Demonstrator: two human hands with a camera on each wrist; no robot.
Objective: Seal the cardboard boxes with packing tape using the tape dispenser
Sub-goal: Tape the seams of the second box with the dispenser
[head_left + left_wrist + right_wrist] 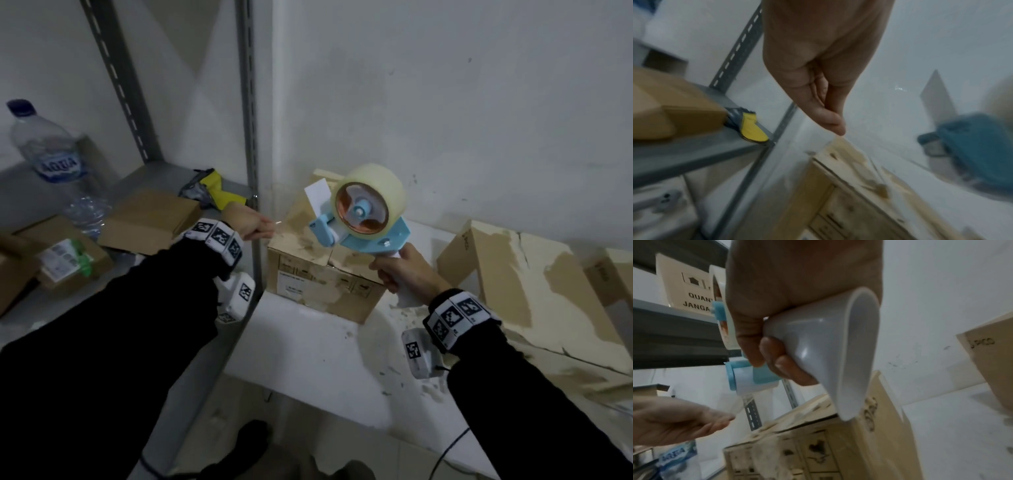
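Note:
My right hand (388, 274) grips the white handle (828, 353) of a blue tape dispenser (363, 233) carrying a roll of clear tape (373, 202). I hold it tilted in the air just above a worn cardboard box (322, 284) that stands against the wall. To the left of the dispenser, my left hand (267, 229) pinches the free end of a clear tape strip (745, 402) that runs down from the dispenser's mouth. In the left wrist view the left hand's fingertips (836, 126) are pressed together above the box's top edge (849, 178).
A grey metal shelf upright (248, 137) stands right beside the box. On the shelf lie flat cardboard boxes (150, 219), a yellow item (219, 192) and a water bottle (58, 161). A larger worn box (513, 281) leans at the right on the white ledge (308, 349).

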